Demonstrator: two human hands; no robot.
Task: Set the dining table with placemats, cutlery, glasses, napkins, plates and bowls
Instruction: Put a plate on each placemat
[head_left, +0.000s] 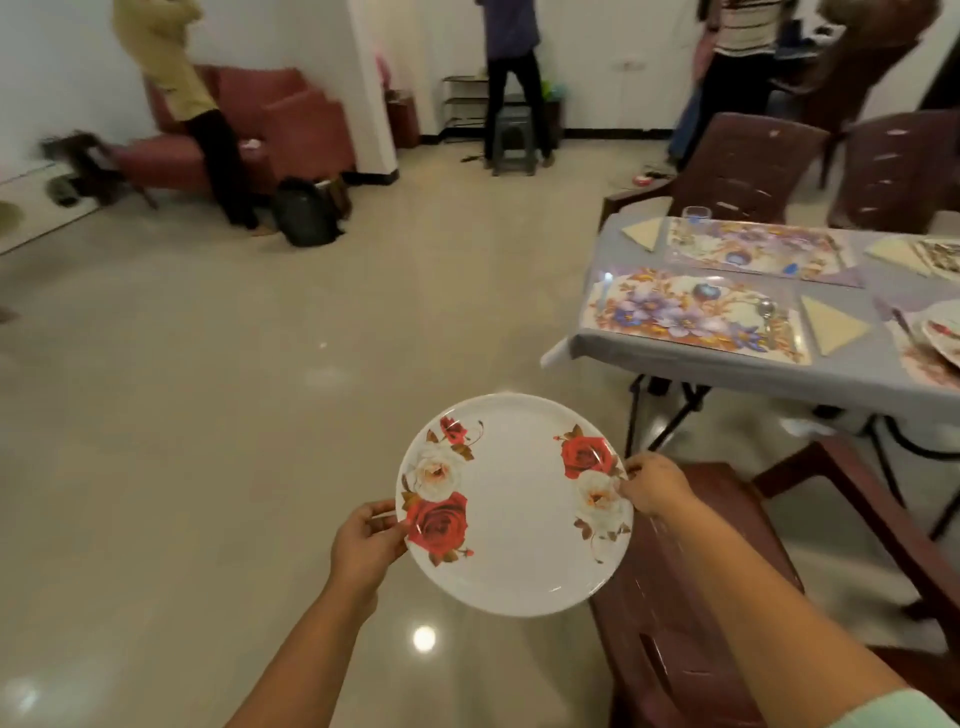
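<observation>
I hold a white plate (514, 509) with red and white roses level above the floor. My left hand (366, 545) grips its left rim and my right hand (655, 483) pinches its right rim. The dining table (727, 371), under a grey cloth, stands at the right. On it lie a near floral placemat (691, 312) with a spoon (767, 312), a far placemat (753, 247), folded napkins (831, 322), a glass (695, 215) and another rose plate (943, 332) at the right edge.
A dark red plastic chair (675, 597) stands right under my right arm, and two more chairs (748, 166) sit behind the table. Several people stand at the back near a red sofa (280, 124). A black bag (304, 210) lies on the tiled floor.
</observation>
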